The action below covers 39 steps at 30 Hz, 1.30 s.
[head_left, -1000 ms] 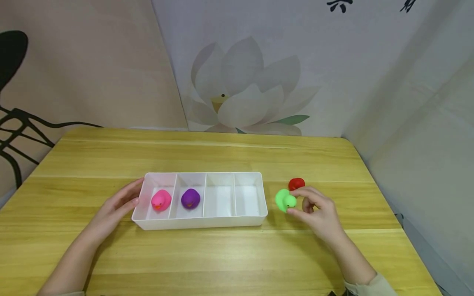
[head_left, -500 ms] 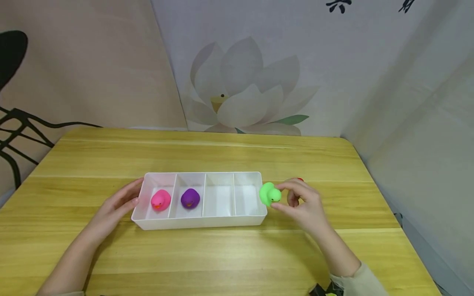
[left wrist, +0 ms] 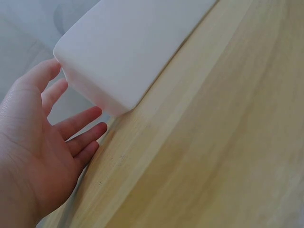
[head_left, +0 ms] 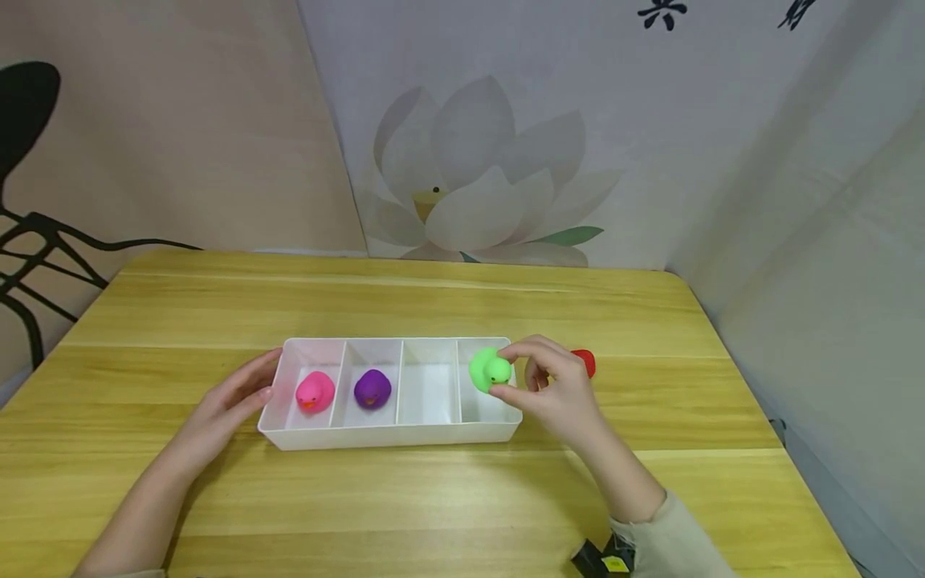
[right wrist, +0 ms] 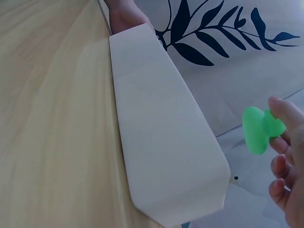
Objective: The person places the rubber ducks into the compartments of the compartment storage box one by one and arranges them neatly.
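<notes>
Wood table (head_left: 433, 506) under a tray (head_left: 390, 437). Left hand (head_left: 226, 405) touches the tray's end, fingers loose. Right hand (head_left: 562, 393) pinches the green duck (head_left: 484, 369) by its head, over the right-end box (head_left: 486, 411). It looks light and squishy; a gentle head pinch should do.

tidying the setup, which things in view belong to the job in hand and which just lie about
Job, seemingly:
white divided plastic tray
rounded pink rubbery duck
rounded purple rubbery duck
rounded green rubbery duck in the right grip
rounded red toy, partly hidden

Incidental, seemingly:
pale lotus-printed fabric backdrop
black boxy object
</notes>
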Each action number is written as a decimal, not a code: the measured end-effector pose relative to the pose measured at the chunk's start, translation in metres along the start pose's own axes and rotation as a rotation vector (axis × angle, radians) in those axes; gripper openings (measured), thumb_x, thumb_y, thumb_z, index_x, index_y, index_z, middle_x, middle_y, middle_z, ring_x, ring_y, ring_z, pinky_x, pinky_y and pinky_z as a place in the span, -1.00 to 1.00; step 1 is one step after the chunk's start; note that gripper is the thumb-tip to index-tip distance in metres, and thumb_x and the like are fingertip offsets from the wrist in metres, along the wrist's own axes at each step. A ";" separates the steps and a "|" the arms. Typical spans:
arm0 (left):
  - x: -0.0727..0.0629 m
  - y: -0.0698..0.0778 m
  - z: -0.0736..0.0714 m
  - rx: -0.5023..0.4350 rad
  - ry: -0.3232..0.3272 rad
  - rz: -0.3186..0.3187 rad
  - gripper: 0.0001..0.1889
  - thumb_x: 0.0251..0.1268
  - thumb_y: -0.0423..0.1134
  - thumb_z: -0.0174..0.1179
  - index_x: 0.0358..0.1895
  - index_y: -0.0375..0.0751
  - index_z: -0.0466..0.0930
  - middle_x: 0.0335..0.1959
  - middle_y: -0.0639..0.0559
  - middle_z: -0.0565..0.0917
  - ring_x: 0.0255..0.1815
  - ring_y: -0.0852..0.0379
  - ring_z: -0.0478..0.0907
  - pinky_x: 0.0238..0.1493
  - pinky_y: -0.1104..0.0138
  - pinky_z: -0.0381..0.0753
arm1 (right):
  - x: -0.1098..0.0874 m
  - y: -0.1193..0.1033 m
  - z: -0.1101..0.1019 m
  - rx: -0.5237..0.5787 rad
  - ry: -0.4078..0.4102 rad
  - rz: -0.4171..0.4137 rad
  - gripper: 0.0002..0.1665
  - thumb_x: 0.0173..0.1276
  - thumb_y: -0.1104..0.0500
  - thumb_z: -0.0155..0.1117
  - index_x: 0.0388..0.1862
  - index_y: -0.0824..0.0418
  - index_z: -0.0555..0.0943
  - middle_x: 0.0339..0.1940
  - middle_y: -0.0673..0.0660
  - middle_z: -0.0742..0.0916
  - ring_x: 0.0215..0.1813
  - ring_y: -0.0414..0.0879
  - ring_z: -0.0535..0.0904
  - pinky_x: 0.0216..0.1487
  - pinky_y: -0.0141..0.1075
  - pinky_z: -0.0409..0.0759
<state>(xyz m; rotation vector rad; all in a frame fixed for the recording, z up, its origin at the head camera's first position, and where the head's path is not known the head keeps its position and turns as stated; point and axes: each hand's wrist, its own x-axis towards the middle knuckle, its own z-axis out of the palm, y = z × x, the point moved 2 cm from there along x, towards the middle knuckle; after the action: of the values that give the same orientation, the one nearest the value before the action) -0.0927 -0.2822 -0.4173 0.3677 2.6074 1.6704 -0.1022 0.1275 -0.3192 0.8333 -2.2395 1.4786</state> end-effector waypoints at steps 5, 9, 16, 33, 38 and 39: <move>0.001 -0.003 0.000 0.020 -0.007 -0.022 -0.47 0.52 -0.24 -0.06 0.49 -0.04 0.14 0.34 -0.22 0.34 0.20 0.47 0.27 0.05 0.64 0.27 | 0.009 -0.010 0.008 0.013 -0.028 0.004 -0.60 -0.17 0.50 0.56 -0.29 0.40 0.64 -0.39 0.17 0.64 -0.60 0.03 0.30 -0.55 -0.39 0.26; 0.001 -0.001 0.000 0.011 -0.007 -0.003 -0.47 0.51 -0.28 -0.05 0.49 -0.06 0.13 0.33 -0.26 0.34 0.20 0.47 0.27 0.05 0.64 0.27 | 0.011 0.006 0.018 0.010 -0.050 0.027 -0.61 -0.11 0.37 0.60 -0.25 0.27 0.67 -0.36 0.05 0.65 -0.58 -0.02 0.31 -0.53 -0.40 0.26; 0.000 0.000 0.000 0.011 -0.002 -0.003 -0.47 0.51 -0.29 -0.05 0.49 -0.07 0.14 0.33 -0.23 0.35 0.20 0.46 0.28 0.05 0.63 0.28 | 0.013 0.027 0.033 0.005 -0.084 0.051 -0.60 -0.08 0.23 0.62 -0.21 0.15 0.69 -0.31 -0.10 0.64 -0.55 -0.13 0.33 -0.53 -0.39 0.26; 0.001 0.001 0.000 0.009 0.003 0.007 -0.47 0.50 -0.30 -0.05 0.48 -0.10 0.14 0.31 -0.25 0.35 0.19 0.47 0.28 0.04 0.63 0.28 | 0.021 0.040 0.059 -0.026 -0.187 0.113 -0.63 -0.03 0.16 0.60 -0.21 0.13 0.69 -0.33 -0.13 0.65 -0.60 -0.23 0.30 -0.61 -0.41 0.29; 0.000 0.002 0.000 0.002 0.002 -0.002 -0.47 0.50 -0.29 -0.04 0.48 -0.09 0.15 0.32 -0.26 0.35 0.20 0.47 0.28 0.05 0.63 0.28 | 0.023 0.044 0.063 -0.046 -0.236 0.131 -0.64 -0.02 0.15 0.60 -0.21 0.15 0.69 -0.35 -0.12 0.66 -0.64 -0.21 0.30 -0.63 -0.41 0.30; 0.000 0.003 0.000 0.001 0.002 -0.004 -0.47 0.50 -0.29 -0.04 0.48 -0.09 0.15 0.32 -0.26 0.35 0.20 0.47 0.28 0.05 0.63 0.28 | 0.023 0.044 0.064 -0.053 -0.246 0.134 -0.64 -0.02 0.15 0.60 -0.22 0.14 0.70 -0.35 -0.12 0.66 -0.64 -0.20 0.31 -0.63 -0.41 0.31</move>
<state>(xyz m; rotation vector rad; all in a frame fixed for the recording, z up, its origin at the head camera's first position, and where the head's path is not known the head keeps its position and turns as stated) -0.0925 -0.2816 -0.4148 0.3605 2.6087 1.6683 -0.1451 0.0755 -0.3637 0.9076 -2.5477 1.4341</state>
